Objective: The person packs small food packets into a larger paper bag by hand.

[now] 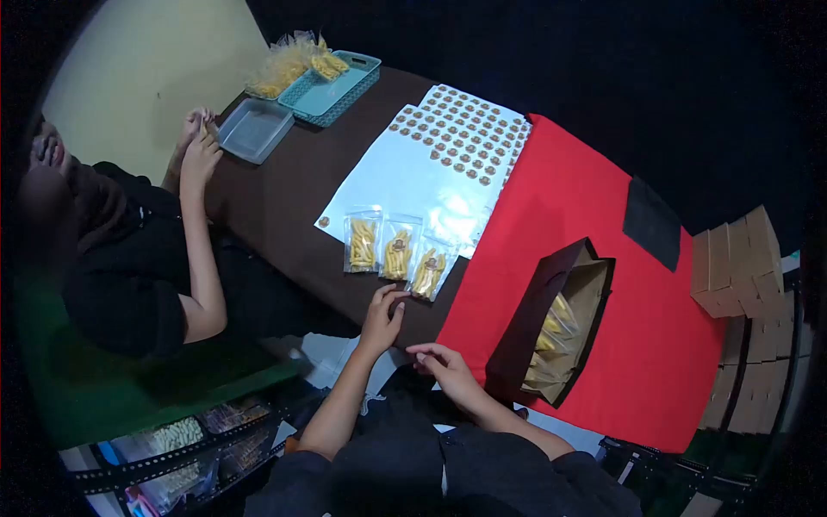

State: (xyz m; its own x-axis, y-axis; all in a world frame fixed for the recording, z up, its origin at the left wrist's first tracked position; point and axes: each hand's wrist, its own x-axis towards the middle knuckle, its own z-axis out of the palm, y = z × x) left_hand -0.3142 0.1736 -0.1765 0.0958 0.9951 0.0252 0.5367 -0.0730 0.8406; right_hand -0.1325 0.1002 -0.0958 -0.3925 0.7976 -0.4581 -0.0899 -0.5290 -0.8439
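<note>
My left hand (383,322) is open at the table's front edge, its fingertips right by the lower end of a clear pouch of yellow snack sticks (428,274) with a round brown sticker. To the left lie a second stickered pouch (397,252) and another pouch (363,244) on which no sticker shows. These pouches overlap the lower edge of a white sticker sheet (405,185), which bears rows of round brown stickers at its far side. My right hand (446,369) hovers at the near edge of the red cloth, fingers loosely extended and holding nothing.
A dark paper bag (527,314) containing several snack pouches stands on the red cloth (637,345). Beyond are a black flat piece (652,222) and stacked cardboard boxes (736,263). At left, another person's hands (202,142) work near a clear tray (256,131) and teal basket (332,90).
</note>
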